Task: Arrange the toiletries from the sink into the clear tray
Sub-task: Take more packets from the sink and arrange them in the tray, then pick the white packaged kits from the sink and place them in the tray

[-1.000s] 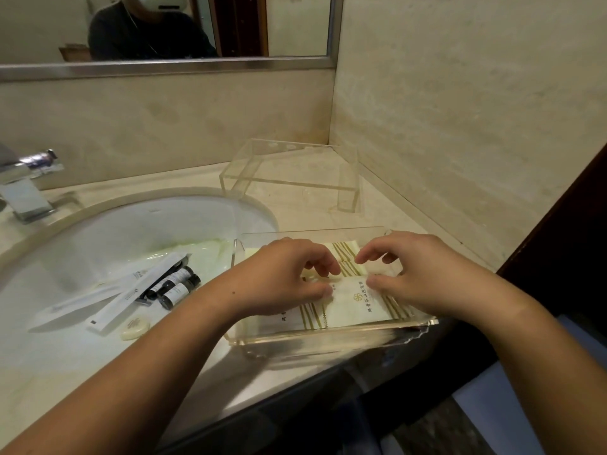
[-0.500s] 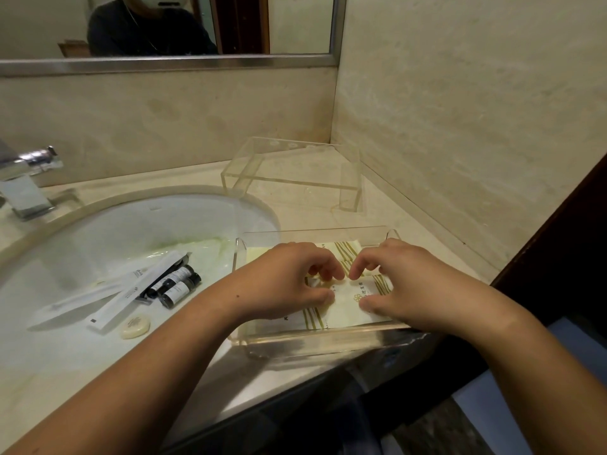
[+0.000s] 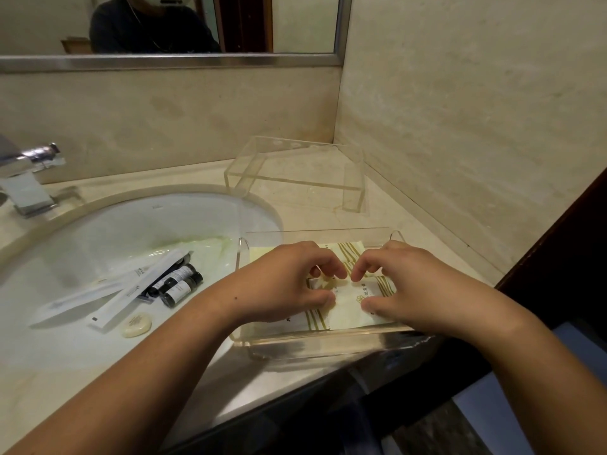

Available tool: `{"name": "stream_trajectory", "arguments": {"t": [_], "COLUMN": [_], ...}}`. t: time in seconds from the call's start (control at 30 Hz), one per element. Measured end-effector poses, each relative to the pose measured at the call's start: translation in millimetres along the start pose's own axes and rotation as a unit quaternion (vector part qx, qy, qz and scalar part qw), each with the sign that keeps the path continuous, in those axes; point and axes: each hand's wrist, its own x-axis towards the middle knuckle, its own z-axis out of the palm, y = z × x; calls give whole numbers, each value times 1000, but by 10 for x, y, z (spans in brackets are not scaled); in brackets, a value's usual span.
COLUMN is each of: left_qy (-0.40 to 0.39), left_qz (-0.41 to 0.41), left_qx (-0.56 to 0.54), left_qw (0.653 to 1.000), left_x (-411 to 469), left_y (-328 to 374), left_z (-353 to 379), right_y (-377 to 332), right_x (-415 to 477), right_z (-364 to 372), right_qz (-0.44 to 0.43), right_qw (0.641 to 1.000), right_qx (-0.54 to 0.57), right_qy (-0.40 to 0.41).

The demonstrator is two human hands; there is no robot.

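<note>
Far left edge, mid-height: chrome faucet (image 3: 26, 182) on beige stone worktop (image 3: 410, 231). White oval sink (image 3: 108, 224) fills left half of frame. In basin, lower left: two long white boxes (image 3: 131, 290) overlapping, both angled up to the right. Small dark bottles (image 3: 179, 285) w/ pale labels lie on their sides just right of boxes, touching them; at least 2, exact count unclear. Oval soap bar (image 3: 137, 325) sits just below boxes, apart from bottles. Greenish crumpled film (image 3: 203, 244) at basin's right side, behind bottles.

Ctr frame: left hand (image 3: 285, 284), forearm from btm left, fingers curled, thumb + fingertips pinching left part of striped packet (image 3: 356, 302) inside clear tray (image 3: 312, 341). Tray sits at worktop's front edge, its left end reaching over sink's right edge. Packet is white w/ gold stripes + small logo, flat on top of other pale packets. A second striped packet (image 3: 348, 249) lies by tray's back wall.

Right hand (image 3: 407, 284), forearm from btm right, also curled, index + thumb pinching same packet's right part. The hands' index tips almost touch above packet ctr.

Upper ctr-right: clear acrylic stand (image 3: 295, 180), bridge-shaped, in worktop corner, well apart behind tray. Top: mirror (image 3: 295, 24) w/ metal frame, reflecting a person in dark top. Right: beige stone wall (image 3: 476, 110), dark wood panel (image 3: 574, 257) at right edge.
</note>
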Motion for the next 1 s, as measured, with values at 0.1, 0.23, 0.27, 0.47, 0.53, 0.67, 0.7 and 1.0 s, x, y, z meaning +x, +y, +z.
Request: {"name": "stream_trajectory", "arguments": {"t": [0.1, 0.23, 0.27, 0.47, 0.53, 0.67, 0.7, 1.0], "left_qy": [14, 47, 56, 84, 93, 124, 126, 75], "left_qz": [3, 5, 5, -9, -23, -81, -95, -223], "left_qx": [0, 11, 20, 49, 88, 171, 183, 220], "left_qw": [1000, 999, 998, 995, 991, 974, 970, 947], "left_x": [-6, -45, -60, -272, -378, -636, -712, -1261], "left_y": [-27, -85, -106, -262, -345, -632, -739, -1757], "left_z": [-23, -110, -134, -285, -370, -652, -728, -1047], "right_y": [2, -52, -85, -411, -541, -865, -958, -1833], "right_x": [-2, 53, 72, 208, 267, 400, 443, 1073], "right_z": [-48, -111, -110, -36, 9, 120, 150, 568], "right_qz": [1, -18, -25, -70, -82, -104, -113, -190], "right_qw": [1000, 996, 996, 992, 991, 990, 989, 981], "right_qx": [-2, -10, -9, 6, 10, 18, 18, -21], "right_qy": [18, 82, 88, 107, 107, 98, 95, 42]}}
